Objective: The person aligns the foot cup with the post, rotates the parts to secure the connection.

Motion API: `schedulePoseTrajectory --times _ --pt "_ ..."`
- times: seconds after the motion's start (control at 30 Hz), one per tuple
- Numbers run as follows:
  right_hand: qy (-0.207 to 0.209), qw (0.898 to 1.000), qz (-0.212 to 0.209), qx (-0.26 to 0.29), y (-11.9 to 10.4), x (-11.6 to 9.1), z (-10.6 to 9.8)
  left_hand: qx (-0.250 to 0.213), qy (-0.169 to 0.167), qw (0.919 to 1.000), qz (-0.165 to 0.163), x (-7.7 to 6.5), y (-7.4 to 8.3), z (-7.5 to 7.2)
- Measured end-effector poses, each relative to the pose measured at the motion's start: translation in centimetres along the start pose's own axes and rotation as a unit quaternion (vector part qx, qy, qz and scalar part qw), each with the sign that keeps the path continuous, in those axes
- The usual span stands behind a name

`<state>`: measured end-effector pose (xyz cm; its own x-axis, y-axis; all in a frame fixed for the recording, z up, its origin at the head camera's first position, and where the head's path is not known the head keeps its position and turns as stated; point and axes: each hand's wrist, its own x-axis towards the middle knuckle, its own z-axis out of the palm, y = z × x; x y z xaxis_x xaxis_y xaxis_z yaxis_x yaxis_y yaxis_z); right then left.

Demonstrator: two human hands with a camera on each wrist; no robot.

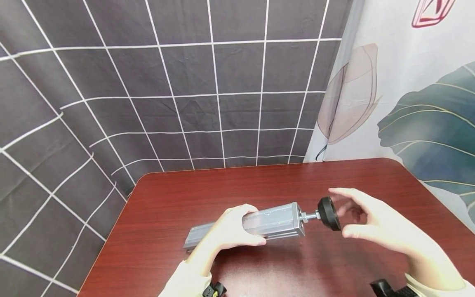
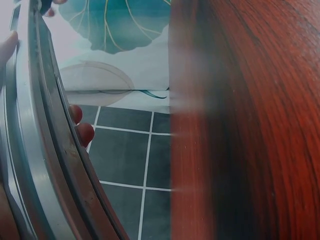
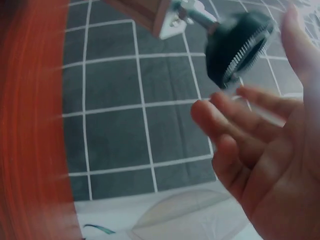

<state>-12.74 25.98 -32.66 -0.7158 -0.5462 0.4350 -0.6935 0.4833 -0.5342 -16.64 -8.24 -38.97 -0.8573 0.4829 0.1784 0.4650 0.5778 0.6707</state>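
My left hand (image 1: pixel 231 231) grips a silver aluminium profile (image 1: pixel 274 220) round its middle, thumb along the near side. In the left wrist view the grooved side of the profile (image 2: pixel 37 125) runs down the left, with fingertips (image 2: pixel 84 132) showing past its edge. A threaded rod with nuts (image 1: pixel 311 216) sticks out of the profile's right end and carries a black round levelling foot (image 1: pixel 328 213). My right hand (image 1: pixel 375 222) is beside that foot, thumb and fingers spread apart and loosely bent. The right wrist view shows the foot's ribbed underside (image 3: pixel 245 57) facing the hand.
Below the profile is a reddish-brown wooden table (image 1: pixel 167 194) with rounded back corners. A dark grey cloth with white grid lines (image 1: pixel 237 111) hangs behind and to the left. At the right hangs a white leaf-patterned curtain (image 1: pixel 397 70).
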Motion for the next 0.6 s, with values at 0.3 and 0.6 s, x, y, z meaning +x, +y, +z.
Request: schedulePoseTrajectory --times 0.3,0.6 --pt "-0.009 0.997 -0.053 -0.055 -0.29 -0.09 -0.24 0.007 0.0 1.0 0.004 0.11 0.0 0.08" --pt "0.019 1.0 -0.011 -0.013 0.24 -0.18 0.14 0.006 -0.002 1.0 0.006 0.14 0.0 0.21"
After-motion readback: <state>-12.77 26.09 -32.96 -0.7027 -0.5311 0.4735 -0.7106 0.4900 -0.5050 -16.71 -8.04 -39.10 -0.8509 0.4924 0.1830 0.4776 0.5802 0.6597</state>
